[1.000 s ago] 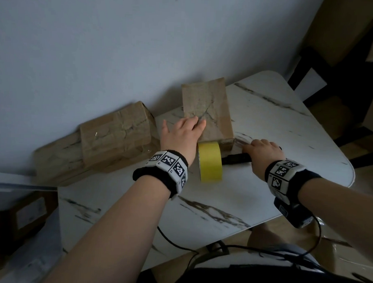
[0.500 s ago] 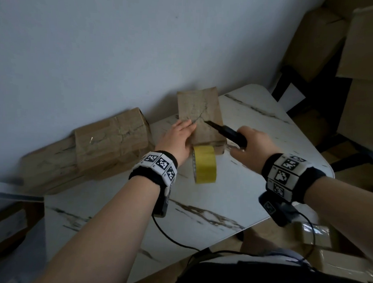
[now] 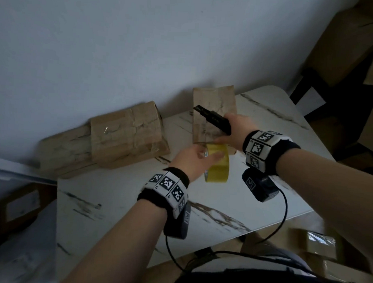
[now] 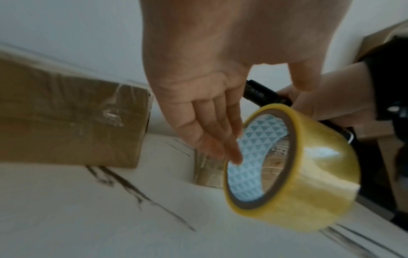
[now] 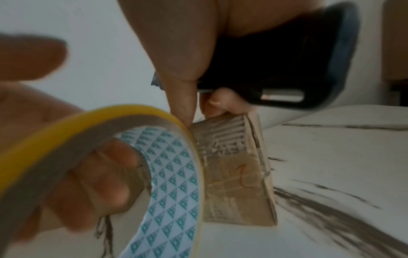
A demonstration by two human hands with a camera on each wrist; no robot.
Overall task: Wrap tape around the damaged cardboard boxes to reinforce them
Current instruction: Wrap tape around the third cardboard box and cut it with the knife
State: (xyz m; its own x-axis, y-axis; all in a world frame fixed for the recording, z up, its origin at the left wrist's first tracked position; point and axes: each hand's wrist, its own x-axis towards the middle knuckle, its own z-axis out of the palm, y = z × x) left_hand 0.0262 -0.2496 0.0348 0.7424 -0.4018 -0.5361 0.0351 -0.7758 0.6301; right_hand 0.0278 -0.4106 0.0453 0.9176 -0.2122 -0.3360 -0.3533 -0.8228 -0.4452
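Your left hand [image 3: 193, 160] holds the tape [image 3: 218, 165] through its core; right hand [image 3: 234, 132] clamps the cutter [image 3: 214, 119]. Light, slippery roll: grip the core.

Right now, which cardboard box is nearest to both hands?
The small box directly behind the tape roll; the larger box lies farther left against the wall.
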